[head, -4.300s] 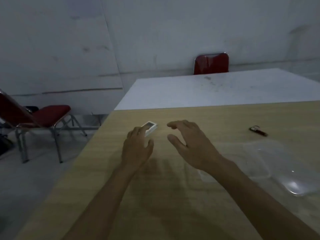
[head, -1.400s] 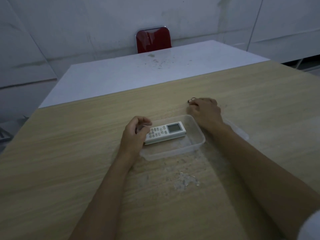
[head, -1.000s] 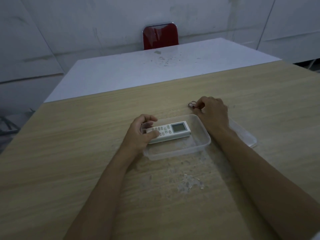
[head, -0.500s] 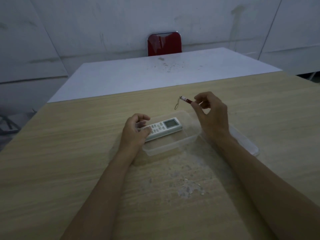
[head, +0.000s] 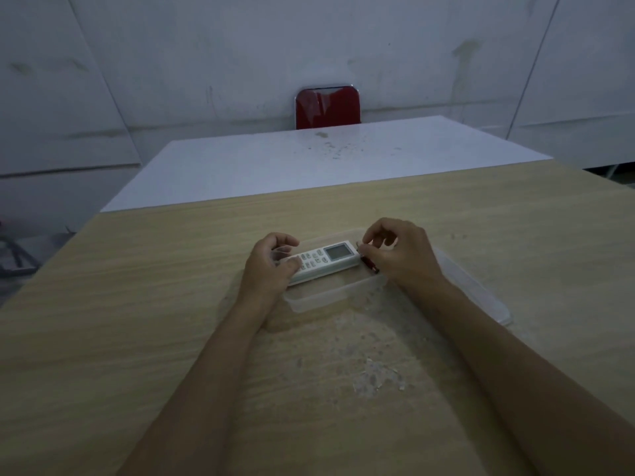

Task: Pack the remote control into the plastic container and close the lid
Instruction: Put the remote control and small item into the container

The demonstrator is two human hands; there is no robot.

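On a wooden table [head: 137, 321] at frame centre, the white remote control [head: 326, 259] lies in the clear plastic container [head: 323, 298]. The left hand [head: 271, 266] grips its left end; the right hand [head: 398, 255] pinches a small red keychain [head: 369, 264] at the container's right. The lid [head: 481, 293] lies right of it.

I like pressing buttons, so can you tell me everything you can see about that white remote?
The remote control is a long white plastic bar with a grey screen at its right end and rows of small pale buttons to the left. It lies face up inside the clear plastic container, angled slightly. The left hand covers its left end, thumb on the buttons. The right hand holds a small dark red thing at its right end.
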